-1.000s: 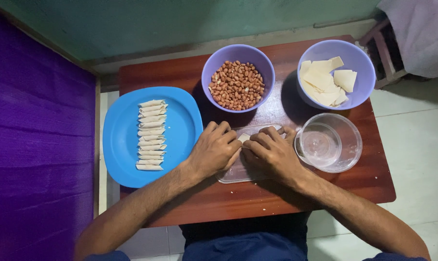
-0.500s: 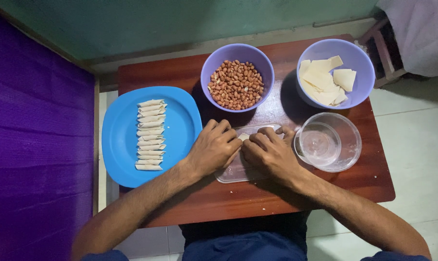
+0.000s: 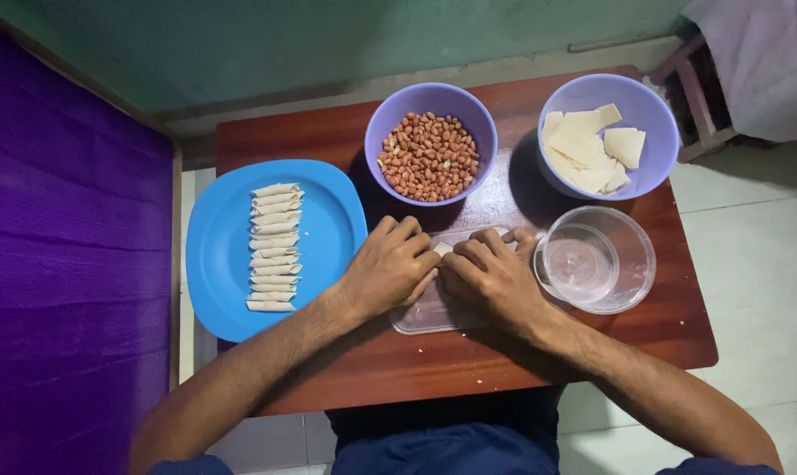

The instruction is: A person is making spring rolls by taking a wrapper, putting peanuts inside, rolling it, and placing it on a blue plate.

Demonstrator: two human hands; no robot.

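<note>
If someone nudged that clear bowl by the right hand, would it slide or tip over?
The clear bowl looks thin, transparent and holds no solid food, so it is probably light and would slide easily on the smooth wooden table. It is wide and shallow, so tipping seems unlikely. The right hand beside it might block a leftward slide.

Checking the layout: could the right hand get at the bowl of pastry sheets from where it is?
Probably yes: the right hand sits just below the bowl of pastry sheets, with bare table between; the clear bowl stands beside, not across.
</note>
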